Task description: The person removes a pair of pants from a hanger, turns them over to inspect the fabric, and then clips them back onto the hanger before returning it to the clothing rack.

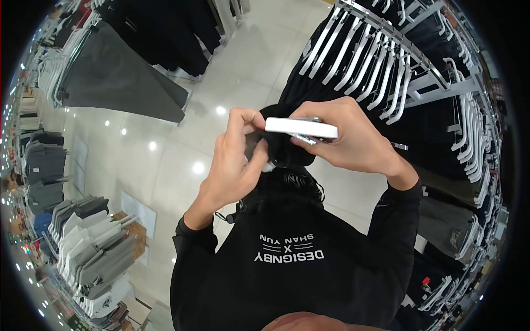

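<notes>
My right hand (350, 135) is closed around a white hanger (301, 127), which is seen end-on as a short bar with shiny metal parts beneath it. My left hand (234, 154) is at the hanger's left end, its index fingertip close to or touching it. The left fingers are curled, and a small greyish-white thing shows among them, too hidden to name. Black cloth (284, 149) hangs between and below both hands; whether it is fixed to the hanger cannot be seen.
At upper right, a metal rack (395, 36) carries several white hangers (359, 60) with black garments. Grey trousers (118, 77) hang at upper left. Light-coloured tops (99, 248) hang at lower left. Glossy pale floor tiles (160, 149) lie between the racks.
</notes>
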Motion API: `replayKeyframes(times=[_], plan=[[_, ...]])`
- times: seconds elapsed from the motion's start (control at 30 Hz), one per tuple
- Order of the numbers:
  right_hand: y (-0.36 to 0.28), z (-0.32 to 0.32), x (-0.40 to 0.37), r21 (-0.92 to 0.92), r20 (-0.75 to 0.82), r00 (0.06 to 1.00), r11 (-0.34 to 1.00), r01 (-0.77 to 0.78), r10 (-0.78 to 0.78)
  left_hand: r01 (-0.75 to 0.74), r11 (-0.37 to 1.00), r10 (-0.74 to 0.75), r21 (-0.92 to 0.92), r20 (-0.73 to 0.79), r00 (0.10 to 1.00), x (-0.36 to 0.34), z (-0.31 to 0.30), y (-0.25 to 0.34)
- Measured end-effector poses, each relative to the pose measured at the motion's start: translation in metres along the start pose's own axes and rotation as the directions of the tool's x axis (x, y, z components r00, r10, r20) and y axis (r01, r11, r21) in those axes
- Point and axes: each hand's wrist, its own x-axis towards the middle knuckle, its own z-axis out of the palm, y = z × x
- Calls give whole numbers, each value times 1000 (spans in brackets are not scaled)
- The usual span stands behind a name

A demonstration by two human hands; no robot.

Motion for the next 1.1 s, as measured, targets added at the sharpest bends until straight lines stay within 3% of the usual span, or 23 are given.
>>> replayKeyframes(times=[0.03,0.13,0.17,0.27,0.47,0.6,0.7,0.83,0.97,1.1], plan=[[2,1,0,16,12,999,999,30,-30,-89,996,89,-18,-31,996,3,0,-9],[0,2,0,27,39,996,996,84,-85,-85,996,88,-26,131,988,11,-9,-3],[0,3,0,40,31,996,996,80,-82,-100,994,89,46,208,974,16,-14,-5],[-1,5,-3,14,5,996,996,87,-87,-228,973,194,43,393,899,27,-19,-7],[-7,6,-3,67,-85,982,982,174,-168,-257,962,274,-96,347,897,32,-21,-9],[-6,8,-1,37,-139,969,977,209,-202,-149,959,217,-243,282,935,32,-17,-7],[-8,3,-3,25,-120,983,990,142,-138,-175,954,215,-244,146,966,26,-12,-4],[-10,0,-7,21,-133,983,991,130,-126,-54,998,54,30,16,998,21,-26,-10],[-11,-2,-11,13,-114,990,996,87,-85,-48,999,47,-4,-139,989,27,-29,-15],[-9,1,-9,20,-86,988,991,130,-128,-11,995,36,101,-258,965,29,-16,-13]])
